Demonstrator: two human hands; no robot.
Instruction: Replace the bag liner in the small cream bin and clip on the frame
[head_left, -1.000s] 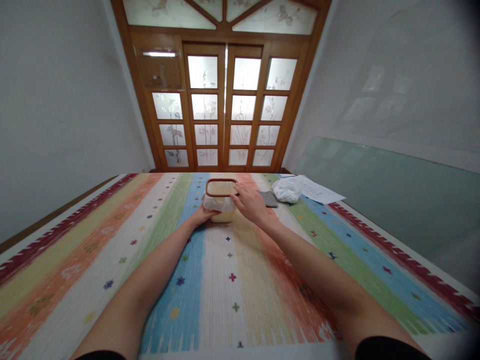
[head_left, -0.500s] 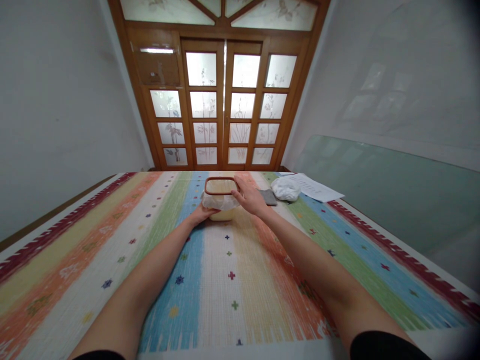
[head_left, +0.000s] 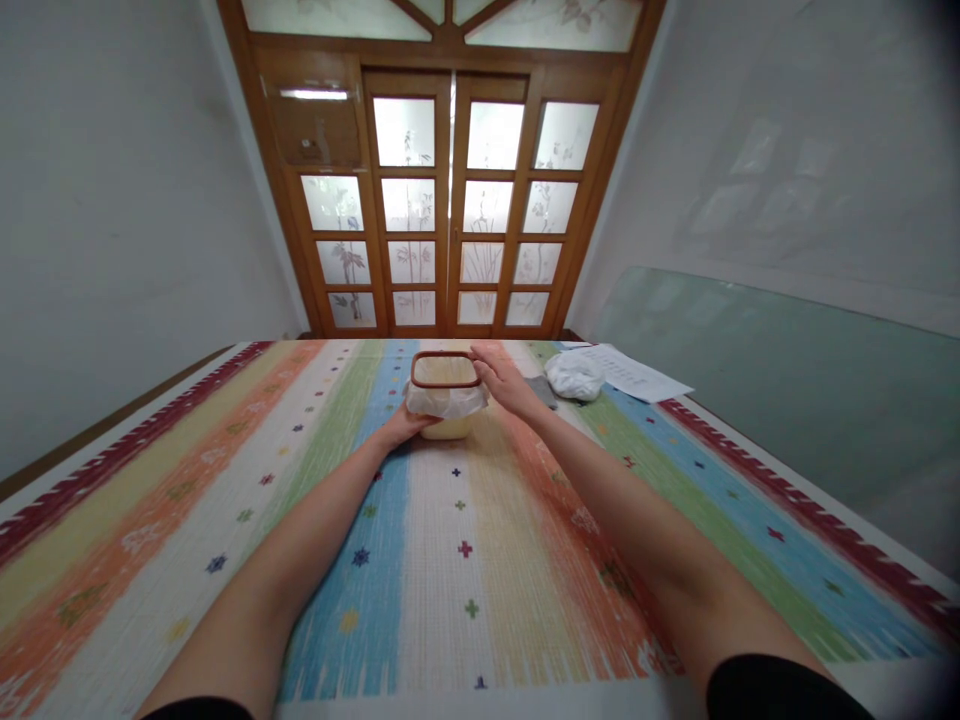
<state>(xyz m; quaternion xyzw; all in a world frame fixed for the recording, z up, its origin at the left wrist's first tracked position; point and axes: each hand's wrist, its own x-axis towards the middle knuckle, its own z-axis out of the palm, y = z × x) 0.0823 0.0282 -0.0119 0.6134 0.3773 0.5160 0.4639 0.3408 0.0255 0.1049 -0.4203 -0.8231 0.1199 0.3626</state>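
Near the far edge of the table stands a pale yellowish container [head_left: 446, 430], upright. A thin whitish, translucent sheet [head_left: 444, 403] hangs round its upper part, its edge loose. On top sits a rounded rectangular brown rim [head_left: 442, 386] around a see-through middle. My left hand [head_left: 407, 423] grips the container from its left side, most of its fingers hidden behind it. Beside the right side of the brown rim is my right hand [head_left: 506, 380], fingers stretched out and holding nothing; whether its fingertips touch the rim I cannot tell.
Right of my right hand lie a grey cloth-like piece [head_left: 543, 392], a crumpled white plastic bundle [head_left: 574, 376] and printed paper sheets [head_left: 637, 375]. A striped cloth [head_left: 435, 600] covers the table. A greenish glass panel [head_left: 757, 370] leans along the right wall.
My right hand has loosened from the brown rim's right side, its thumb lifting off and its fingers straightening. More of the sheet's right edge shows. My left hand stays on the container.
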